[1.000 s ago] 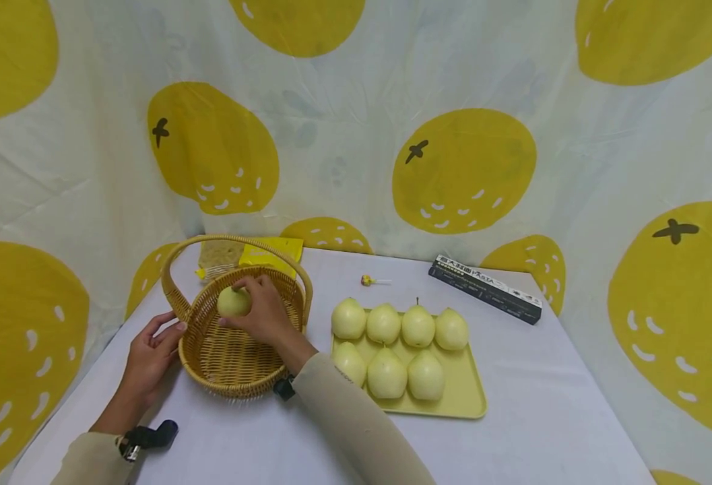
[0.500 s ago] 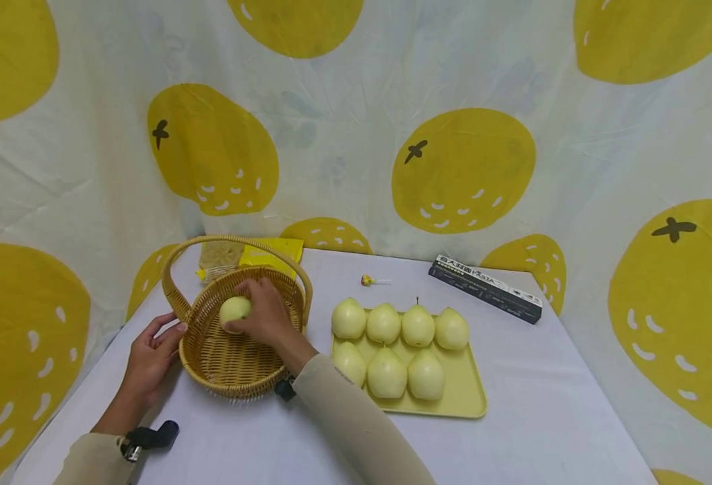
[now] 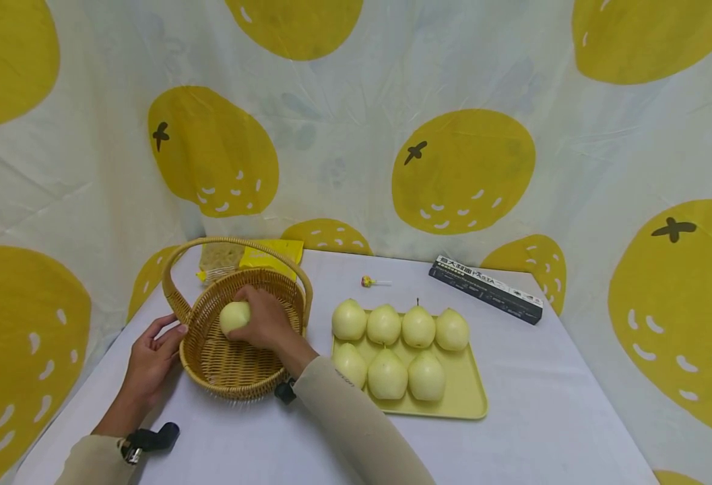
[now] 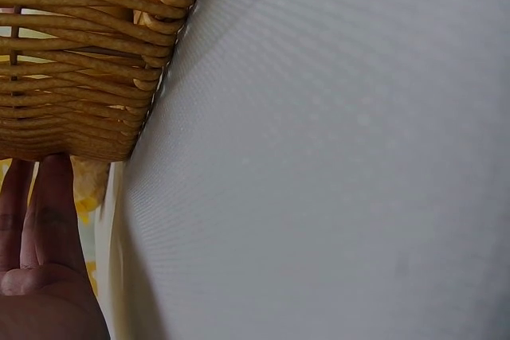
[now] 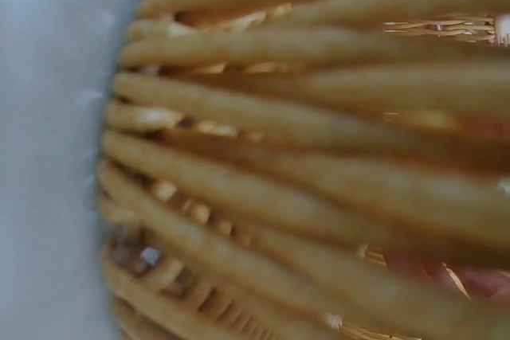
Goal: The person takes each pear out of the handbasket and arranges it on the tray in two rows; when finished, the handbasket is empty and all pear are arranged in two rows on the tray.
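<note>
A round wicker basket with a tall arched handle stands on the left of the table in the head view. Inside it, my right hand grips a pale yellow-green pear, thumb and fingers around its right side. My left hand is at the basket's left rim, with fairly straight fingers touching it. In the left wrist view the fingertips of the left hand meet the woven wall. The right wrist view is mostly filled by the basket's wicker side, which hides the pear.
Right of the basket lies a yellow tray with several pears in two rows. Behind are a lollipop, a black pasta box, a yellow packet and a brownish packet. A fruit-patterned curtain encloses the table.
My right hand has lowered the pear deeper into the basket, and the pear has tilted. The left hand and the basket have stayed in place.
</note>
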`<state>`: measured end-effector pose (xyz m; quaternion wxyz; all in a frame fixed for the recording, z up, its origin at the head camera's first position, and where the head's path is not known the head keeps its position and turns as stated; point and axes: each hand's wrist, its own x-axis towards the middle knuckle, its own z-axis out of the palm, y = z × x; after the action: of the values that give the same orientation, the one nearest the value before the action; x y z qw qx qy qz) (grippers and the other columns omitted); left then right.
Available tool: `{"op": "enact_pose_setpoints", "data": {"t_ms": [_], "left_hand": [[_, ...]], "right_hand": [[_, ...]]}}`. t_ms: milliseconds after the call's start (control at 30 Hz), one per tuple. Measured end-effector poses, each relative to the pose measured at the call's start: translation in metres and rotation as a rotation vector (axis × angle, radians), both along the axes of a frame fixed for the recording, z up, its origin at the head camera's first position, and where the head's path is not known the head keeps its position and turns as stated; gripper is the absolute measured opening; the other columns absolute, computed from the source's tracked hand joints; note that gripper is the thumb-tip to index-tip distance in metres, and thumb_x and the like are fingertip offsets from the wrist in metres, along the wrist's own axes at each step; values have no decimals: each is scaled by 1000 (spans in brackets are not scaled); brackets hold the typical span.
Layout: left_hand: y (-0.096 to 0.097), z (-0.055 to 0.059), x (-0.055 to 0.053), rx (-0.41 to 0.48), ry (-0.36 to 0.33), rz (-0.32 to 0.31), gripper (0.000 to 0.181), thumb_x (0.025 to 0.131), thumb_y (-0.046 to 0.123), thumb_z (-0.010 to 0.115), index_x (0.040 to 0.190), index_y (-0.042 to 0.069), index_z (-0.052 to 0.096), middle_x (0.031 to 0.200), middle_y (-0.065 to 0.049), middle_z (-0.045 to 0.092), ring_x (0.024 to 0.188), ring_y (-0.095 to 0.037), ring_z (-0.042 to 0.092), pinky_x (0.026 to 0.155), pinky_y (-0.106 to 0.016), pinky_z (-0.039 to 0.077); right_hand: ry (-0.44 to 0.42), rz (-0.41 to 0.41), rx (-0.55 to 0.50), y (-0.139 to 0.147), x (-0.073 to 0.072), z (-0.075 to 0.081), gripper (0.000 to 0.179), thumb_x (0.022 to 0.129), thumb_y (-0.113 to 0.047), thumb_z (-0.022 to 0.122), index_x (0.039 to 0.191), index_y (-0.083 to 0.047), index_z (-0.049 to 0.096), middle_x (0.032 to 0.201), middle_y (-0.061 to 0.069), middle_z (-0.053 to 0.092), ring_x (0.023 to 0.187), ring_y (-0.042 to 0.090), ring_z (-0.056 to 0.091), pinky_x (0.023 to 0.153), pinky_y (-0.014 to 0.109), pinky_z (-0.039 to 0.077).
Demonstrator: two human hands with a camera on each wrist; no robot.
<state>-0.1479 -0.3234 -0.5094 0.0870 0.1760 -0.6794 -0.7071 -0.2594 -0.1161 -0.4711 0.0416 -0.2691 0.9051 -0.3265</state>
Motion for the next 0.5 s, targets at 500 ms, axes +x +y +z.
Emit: {"op": "enact_pose_setpoints", "data": {"t_ms": [500], "left_hand": [[-2,-5,-2,-21,-12,1,55,102,38,71,151,22,51,103,33,73,96,12,71,78,-11,60]], "right_hand": [[77,9,-221,3,2,9,66,75,-32,94,130,-31,58,124,-11,62,103,6,58,77,19,51]]}}
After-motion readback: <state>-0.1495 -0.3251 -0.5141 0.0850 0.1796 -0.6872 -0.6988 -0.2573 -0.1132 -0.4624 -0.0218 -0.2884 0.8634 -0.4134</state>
